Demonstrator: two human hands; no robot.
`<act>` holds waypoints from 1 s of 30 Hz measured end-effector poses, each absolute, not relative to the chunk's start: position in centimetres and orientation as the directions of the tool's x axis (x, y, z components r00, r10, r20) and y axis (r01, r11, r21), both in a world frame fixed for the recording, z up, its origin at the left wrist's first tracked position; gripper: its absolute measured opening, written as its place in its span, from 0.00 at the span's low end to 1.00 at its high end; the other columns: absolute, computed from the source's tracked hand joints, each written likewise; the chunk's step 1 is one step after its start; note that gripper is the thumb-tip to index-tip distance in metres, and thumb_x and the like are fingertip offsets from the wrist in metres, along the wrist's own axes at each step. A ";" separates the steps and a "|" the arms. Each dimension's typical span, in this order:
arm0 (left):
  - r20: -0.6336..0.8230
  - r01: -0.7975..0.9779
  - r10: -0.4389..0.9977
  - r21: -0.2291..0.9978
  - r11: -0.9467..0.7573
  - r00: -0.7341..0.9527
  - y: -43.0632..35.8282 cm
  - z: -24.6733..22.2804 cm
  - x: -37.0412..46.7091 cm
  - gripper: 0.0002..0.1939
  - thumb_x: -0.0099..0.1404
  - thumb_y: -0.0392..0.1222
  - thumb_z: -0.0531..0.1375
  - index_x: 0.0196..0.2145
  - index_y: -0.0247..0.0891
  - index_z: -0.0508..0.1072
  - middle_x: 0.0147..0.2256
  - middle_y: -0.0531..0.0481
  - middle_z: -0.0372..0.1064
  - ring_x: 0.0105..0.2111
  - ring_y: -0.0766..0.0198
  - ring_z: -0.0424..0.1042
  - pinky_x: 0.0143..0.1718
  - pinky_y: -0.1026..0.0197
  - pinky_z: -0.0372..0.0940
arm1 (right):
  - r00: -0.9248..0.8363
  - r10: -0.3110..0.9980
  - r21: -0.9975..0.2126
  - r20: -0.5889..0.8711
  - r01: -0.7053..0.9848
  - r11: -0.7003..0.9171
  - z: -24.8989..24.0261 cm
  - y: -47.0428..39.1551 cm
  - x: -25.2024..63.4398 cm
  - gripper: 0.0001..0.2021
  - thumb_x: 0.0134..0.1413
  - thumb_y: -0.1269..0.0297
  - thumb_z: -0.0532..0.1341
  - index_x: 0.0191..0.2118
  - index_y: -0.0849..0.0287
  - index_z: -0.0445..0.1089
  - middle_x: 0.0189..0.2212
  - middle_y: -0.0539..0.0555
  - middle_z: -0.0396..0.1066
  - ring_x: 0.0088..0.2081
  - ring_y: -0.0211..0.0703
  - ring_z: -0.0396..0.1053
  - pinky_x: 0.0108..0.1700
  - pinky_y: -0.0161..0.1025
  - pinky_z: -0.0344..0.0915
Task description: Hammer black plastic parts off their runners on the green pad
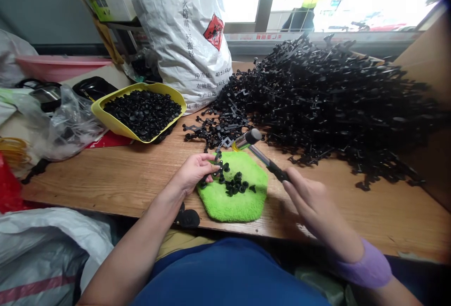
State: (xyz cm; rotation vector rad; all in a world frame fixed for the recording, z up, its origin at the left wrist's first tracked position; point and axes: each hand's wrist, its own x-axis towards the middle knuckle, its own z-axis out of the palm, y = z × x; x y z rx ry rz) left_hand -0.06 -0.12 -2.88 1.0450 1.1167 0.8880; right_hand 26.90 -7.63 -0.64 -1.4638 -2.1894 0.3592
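Note:
My right hand is closed around the black grip of a small hammer, its head raised above the back of a bright green fluffy pad. Between the fingertips of my left hand is a black plastic part sprue, held over the pad's left side. Several loose black plastic pieces lie in the middle of the pad. Just behind the pad, more sprues spread out from a large heap of black plastic sprues.
A yellow scoop-shaped container full of small black pieces stands at the left. Behind it rises a white printed sack. Clear plastic bags and a pink basin are further left. Cardboard borders the heap on the right.

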 end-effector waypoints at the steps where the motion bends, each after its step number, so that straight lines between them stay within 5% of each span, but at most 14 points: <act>1: -0.266 -0.046 0.938 0.958 0.283 0.221 -0.1 -2.9 -0.1 0.21 0.46 0.37 0.68 0.38 0.29 0.68 0.19 0.51 0.69 0.12 0.75 0.61 0.13 0.73 0.53 | -0.339 0.912 -0.425 0.229 0.808 0.407 -0.6 -7.5 26.8 0.11 0.63 0.60 0.44 0.39 0.54 0.61 0.19 0.49 0.61 0.20 0.42 0.62 0.24 0.37 0.54; 12: -0.263 0.007 0.944 0.964 0.267 0.200 -0.2 -2.5 0.3 0.19 0.47 0.36 0.67 0.36 0.29 0.68 0.15 0.56 0.64 0.11 0.75 0.59 0.12 0.74 0.51 | -0.412 0.897 -0.257 0.159 0.860 0.441 -0.1 -6.8 26.4 0.10 0.62 0.60 0.46 0.39 0.54 0.62 0.18 0.49 0.62 0.21 0.44 0.63 0.24 0.37 0.53; 20: -0.235 0.043 0.954 0.972 0.231 0.183 0.2 -3.3 0.5 0.21 0.47 0.39 0.67 0.38 0.30 0.67 0.15 0.57 0.62 0.12 0.75 0.58 0.12 0.74 0.50 | -0.379 0.908 -0.383 0.177 0.824 0.418 -0.2 -6.5 25.8 0.13 0.61 0.59 0.46 0.36 0.54 0.66 0.21 0.51 0.68 0.23 0.45 0.66 0.25 0.37 0.57; 24: -0.186 0.026 0.957 0.983 0.184 0.224 -1.1 -2.5 -2.1 0.20 0.51 0.42 0.65 0.42 0.34 0.67 0.23 0.54 0.66 0.15 0.77 0.57 0.14 0.74 0.51 | -0.309 0.933 -0.487 0.184 0.796 0.360 -1.1 -6.7 27.7 0.16 0.62 0.58 0.44 0.42 0.54 0.66 0.26 0.53 0.71 0.27 0.47 0.69 0.27 0.39 0.61; 30: -0.265 0.442 0.963 0.860 0.257 -0.044 -8.4 2.1 -14.5 0.21 0.46 0.49 0.66 0.38 0.42 0.70 0.32 0.53 0.71 0.27 0.67 0.67 0.24 0.69 0.61 | -0.075 0.991 -0.338 0.110 0.935 0.108 -2.9 -7.7 33.4 0.15 0.58 0.51 0.48 0.40 0.51 0.65 0.29 0.54 0.72 0.28 0.49 0.69 0.26 0.40 0.61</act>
